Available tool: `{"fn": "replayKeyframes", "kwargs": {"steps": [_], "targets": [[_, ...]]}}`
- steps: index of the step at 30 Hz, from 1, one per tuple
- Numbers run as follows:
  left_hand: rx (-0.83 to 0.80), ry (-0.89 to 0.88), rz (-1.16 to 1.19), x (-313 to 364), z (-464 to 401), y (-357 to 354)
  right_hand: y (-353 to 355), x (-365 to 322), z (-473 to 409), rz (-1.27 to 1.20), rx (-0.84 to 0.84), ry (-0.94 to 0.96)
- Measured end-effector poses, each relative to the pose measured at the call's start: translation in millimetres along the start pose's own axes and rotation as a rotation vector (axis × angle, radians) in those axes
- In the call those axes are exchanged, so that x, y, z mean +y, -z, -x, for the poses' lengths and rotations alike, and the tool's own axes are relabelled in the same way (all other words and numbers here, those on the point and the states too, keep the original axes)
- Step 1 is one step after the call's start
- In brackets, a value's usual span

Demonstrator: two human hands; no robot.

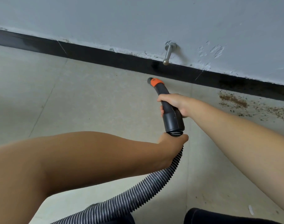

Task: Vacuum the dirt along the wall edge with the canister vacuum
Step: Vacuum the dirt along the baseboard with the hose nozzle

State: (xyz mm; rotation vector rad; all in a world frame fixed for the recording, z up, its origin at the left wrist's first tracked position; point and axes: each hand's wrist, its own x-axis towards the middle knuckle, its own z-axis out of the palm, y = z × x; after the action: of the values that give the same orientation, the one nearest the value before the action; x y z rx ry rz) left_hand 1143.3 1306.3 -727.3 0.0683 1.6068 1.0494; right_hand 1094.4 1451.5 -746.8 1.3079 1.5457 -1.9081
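Note:
The vacuum's dark grey handle (171,113) curves forward to an orange-collared nozzle tip (154,82) just above the tiled floor, a short way in front of the black baseboard (105,56). My right hand (174,103) grips the handle near its bend. My left hand (172,143) holds the ribbed grey hose (138,196) right where it joins the handle. Brown crumbly dirt (235,101) lies along the baseboard to the right of the nozzle, apart from it. The canister is out of view.
A metal door stopper (168,53) juts from the grey wall just above the baseboard, behind the nozzle. Pale floor tiles (73,101) stretch to the left. My dark trouser legs (218,216) show at the bottom edge.

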Motion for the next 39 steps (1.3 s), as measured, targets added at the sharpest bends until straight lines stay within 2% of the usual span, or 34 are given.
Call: {"fn": "replayKeyframes", "kwargs": {"steps": [7, 12, 16, 20, 26, 32, 39], "targets": [[0.153, -0.005, 0.1, 2, -3, 67, -81, -35, -35, 0.097, -0.136, 0.065], [0.155, 0.036, 0.137, 4, -1, 92, -112, -47, -41, 0.154, -0.158, 0.066], [0.042, 0.047, 0.15, 6, 6, 64, -80, -37, -21, 0.178, -0.075, 0.023], [-0.123, 0.058, 0.082, 9, 14, 22, -19, -9, 14, 0.057, 0.099, -0.051], [-0.352, 0.265, -0.044, -9, 34, -32, 38, 57, 67, -0.143, 0.226, -0.146], [-0.434, 0.292, -0.219, -23, 43, -59, 68, 107, 98, -0.431, 0.311, -0.171], [-0.476, 0.272, -0.309, -28, 46, -106, 108, 140, 123, -0.535, 0.325, -0.193]]}}
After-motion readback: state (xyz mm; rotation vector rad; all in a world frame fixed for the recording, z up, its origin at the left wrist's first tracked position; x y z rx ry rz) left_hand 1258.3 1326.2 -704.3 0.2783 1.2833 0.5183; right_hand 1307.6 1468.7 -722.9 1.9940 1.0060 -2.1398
